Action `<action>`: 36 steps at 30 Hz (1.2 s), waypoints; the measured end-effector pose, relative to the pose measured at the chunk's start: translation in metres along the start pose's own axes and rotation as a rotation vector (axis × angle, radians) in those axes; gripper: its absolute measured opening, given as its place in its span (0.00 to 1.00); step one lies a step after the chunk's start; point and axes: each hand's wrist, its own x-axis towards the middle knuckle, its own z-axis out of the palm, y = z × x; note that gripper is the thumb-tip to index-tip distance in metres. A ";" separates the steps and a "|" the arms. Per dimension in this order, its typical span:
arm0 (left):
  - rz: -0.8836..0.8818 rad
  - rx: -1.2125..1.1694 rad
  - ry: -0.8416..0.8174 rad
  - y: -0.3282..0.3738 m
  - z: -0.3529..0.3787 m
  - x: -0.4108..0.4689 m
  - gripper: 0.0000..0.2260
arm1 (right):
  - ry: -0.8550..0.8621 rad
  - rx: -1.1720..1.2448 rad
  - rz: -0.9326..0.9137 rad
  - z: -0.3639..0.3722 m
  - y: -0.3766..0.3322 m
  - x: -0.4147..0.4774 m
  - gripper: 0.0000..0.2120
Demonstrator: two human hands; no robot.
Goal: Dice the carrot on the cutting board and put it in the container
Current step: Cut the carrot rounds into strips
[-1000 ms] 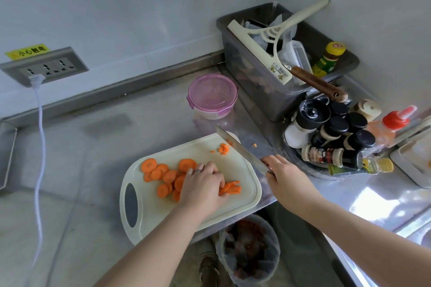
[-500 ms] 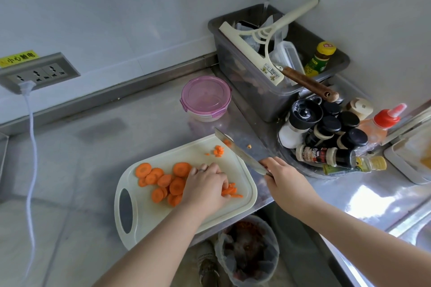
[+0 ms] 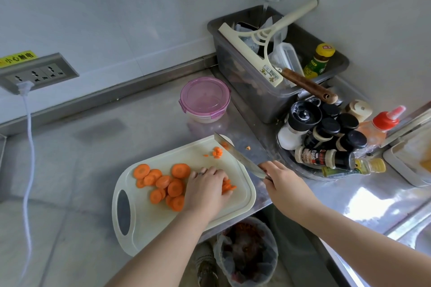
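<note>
The steel counter (image 3: 140,128) carries a white cutting board (image 3: 163,223), a pink-lidded container (image 3: 205,98), a grey bin (image 3: 247,81) and a spice-bottle tray (image 3: 303,172).

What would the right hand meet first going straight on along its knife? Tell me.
Probably the pink-lidded container. The right hand grips the knife pointing away over the far corner of the cutting board; past the tip only bare counter shows before it. Depth is unclear.

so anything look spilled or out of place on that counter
One carrot bit lies off the cutting board, on the steel counter just right of the knife blade. A spice jar lies on its side among upright ones. Nothing else stands out.
</note>
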 end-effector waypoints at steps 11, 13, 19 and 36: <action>-0.038 -0.227 -0.060 -0.035 -0.013 -0.003 0.23 | -0.057 0.008 -0.008 0.006 0.001 -0.003 0.14; 0.034 -0.092 -0.147 -0.046 -0.016 -0.005 0.25 | -0.064 0.011 -0.007 0.007 0.001 -0.003 0.14; 0.096 -0.006 -0.171 -0.049 -0.016 -0.003 0.19 | -0.091 0.002 -0.025 0.011 -0.002 -0.002 0.13; -0.082 -0.120 -0.125 -0.044 -0.015 0.019 0.13 | -0.072 0.015 -0.033 0.013 0.000 -0.003 0.14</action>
